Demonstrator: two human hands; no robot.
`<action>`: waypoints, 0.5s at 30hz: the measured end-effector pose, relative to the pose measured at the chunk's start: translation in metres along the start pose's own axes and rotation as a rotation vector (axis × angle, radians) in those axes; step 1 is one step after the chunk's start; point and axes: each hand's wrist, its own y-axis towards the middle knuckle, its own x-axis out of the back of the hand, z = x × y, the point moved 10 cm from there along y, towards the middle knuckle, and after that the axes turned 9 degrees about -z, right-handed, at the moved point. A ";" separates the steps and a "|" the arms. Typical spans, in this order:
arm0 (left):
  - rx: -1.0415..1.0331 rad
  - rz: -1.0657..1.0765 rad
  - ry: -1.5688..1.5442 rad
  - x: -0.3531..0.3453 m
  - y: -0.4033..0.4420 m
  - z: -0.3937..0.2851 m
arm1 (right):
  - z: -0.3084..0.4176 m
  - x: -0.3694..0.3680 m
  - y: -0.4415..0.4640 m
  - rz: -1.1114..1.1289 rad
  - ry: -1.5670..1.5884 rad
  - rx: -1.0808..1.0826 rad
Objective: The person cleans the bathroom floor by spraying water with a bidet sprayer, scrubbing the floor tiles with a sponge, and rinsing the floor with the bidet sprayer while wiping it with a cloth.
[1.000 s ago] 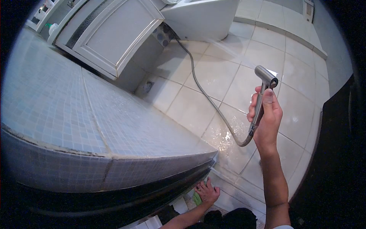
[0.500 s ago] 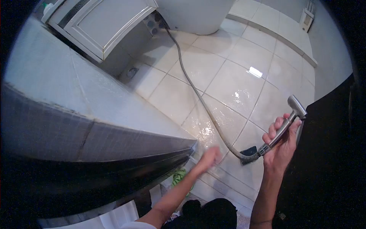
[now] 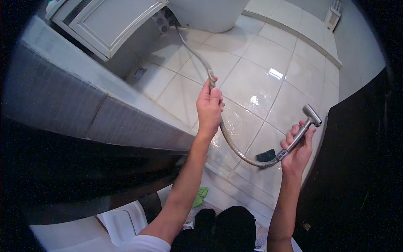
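In my right hand (image 3: 296, 151) is a metal bidet sprayer (image 3: 301, 131), its head pointing up and away from me. A ribbed metal hose (image 3: 232, 145) runs from the sprayer's lower end, sags in a curve, and rises to my left hand (image 3: 210, 110). That hand is closed around the hose, over the wet tiles. Beyond it the hose leads back toward the base of the white fixture (image 3: 210, 14). A dark green block-shaped object (image 3: 265, 155), perhaps a brush or sponge, lies on the floor just behind the hose's low bend.
White floor tiles (image 3: 260, 54) carry wet patches. A floor drain (image 3: 140, 73) sits near the white cabinet (image 3: 113, 25). To the left runs a tiled ledge (image 3: 96, 109); a dark door panel (image 3: 357, 168) stands right. A green cloth (image 3: 200, 196) lies near my legs.
My left hand has moved up and forward and taken hold of the hose, lifting its middle stretch. My right hand keeps the sprayer, slightly farther left in view.
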 end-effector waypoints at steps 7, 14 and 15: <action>-0.181 0.132 0.189 -0.035 -0.021 -0.016 | -0.006 0.002 0.007 0.084 0.014 -0.058; -0.176 0.139 0.409 -0.051 -0.026 0.012 | -0.018 0.001 0.013 0.125 -0.023 -0.236; -0.172 0.147 0.417 -0.050 -0.024 0.014 | -0.021 0.000 0.014 0.121 -0.029 -0.239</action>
